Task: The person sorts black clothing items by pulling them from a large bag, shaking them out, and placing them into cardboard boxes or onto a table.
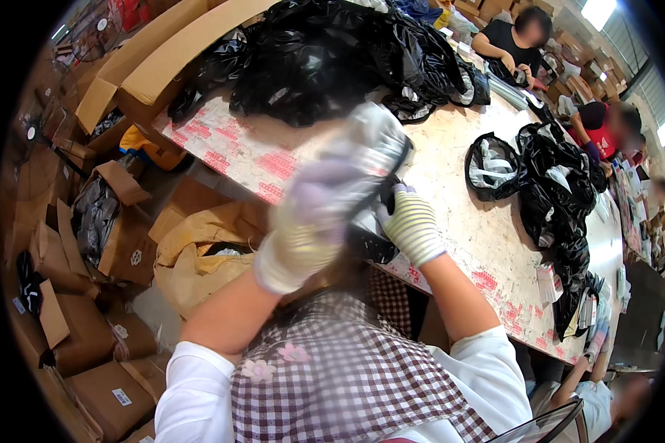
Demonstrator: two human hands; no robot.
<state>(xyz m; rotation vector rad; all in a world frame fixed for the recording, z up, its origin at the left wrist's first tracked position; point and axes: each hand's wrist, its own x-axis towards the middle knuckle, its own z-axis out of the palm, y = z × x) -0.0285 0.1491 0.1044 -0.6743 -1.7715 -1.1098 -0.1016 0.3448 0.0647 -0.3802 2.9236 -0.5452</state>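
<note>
My left hand (310, 221), in a striped knit glove and blurred, is raised over the table edge. It grips a silver-and-black pouch-like item (374, 138) that tilts up and away from me; the blur hides its exact kind. My right hand (413, 224), in a matching glove, pinches a black edge just below and to the right. Whether that edge belongs to the same item cannot be told. Black and white material (371, 243) hangs beneath both hands at the table's near edge.
Black plastic-like material (316, 61) is heaped at the table's (443, 160) far side. Right of my hands lie a round black item with white lining (493, 166) and more black pieces (554, 216). Cardboard boxes (111, 393) and a yellow sack (199, 277) stand left. Several people work nearby.
</note>
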